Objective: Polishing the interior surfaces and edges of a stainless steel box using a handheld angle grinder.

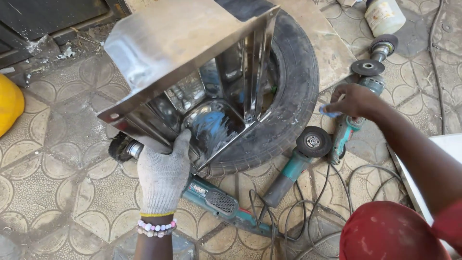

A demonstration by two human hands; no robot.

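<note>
So, the left hand (162, 173) in the knit work glove is gripping the lower edge of a shiny stainless steel box (192, 82), fingers curled over the rim and closed on it. The box is lying tipped on its side, propped on an old tyre (293, 91) on the patterned paving (57, 183), with its open mouth facing the camera so you're looking right into the mirror-like inside.

The right hand (353, 100) is bare and reaching out to the right, pinching something small and blue (329, 112) between fingertips. Can't tell what that is, a rag or a pad maybe. It's hovering just over a teal angle grinder (351, 123) that is lying on the ground.

There are at least 3 grinders lying around: that 1, another with a dark disc (301, 159) just beside the tyre, and a bigger green one (221, 202) under the left wrist, cords tangling everywhere. A white bottle (384, 17) is sitting at the top right and something yellow (9, 106) at the left edge.

Progress-wise, I'm guessing the box is already folded and joined, and the surfaces are looking pretty polished. No tool is running on it now, so any finishing on the edges is looking like what's left.
</note>
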